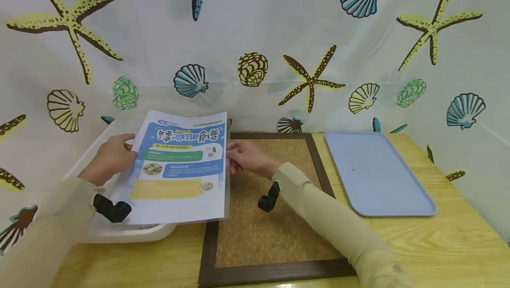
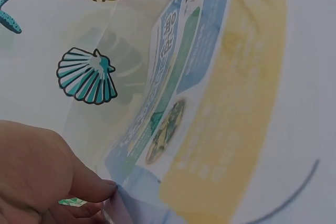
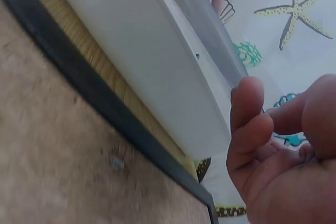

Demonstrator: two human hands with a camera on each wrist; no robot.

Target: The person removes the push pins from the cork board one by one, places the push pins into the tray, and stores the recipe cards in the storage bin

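While the printed sheet (image 1: pixel 179 204) is suspended over the white bin (image 1: pixel 147 235), the left hand (image 1: pixel 113 157) pinches its left edge and the right hand (image 1: pixel 251 158) its right. Beside the bin lies a framed corkboard (image 1: pixel 275 230); farther right, a blue tray (image 1: pixel 378 173) rests on the wooden table (image 1: pixel 422 248).

Cannot read the smallest print on the sheet (image 1: pixel 179 170), nor see most of the inside of the white bin (image 1: pixel 139 234) behind it. Cannot follow the cork board's (image 1: pixel 275 230) left border under the sheet, or its right border under the right sleeve (image 1: pixel 330 215). Can see only part of the left hand (image 2: pixel 42 174) and right hand (image 3: pixel 286 150) in the wrist views, cropped by the edges.
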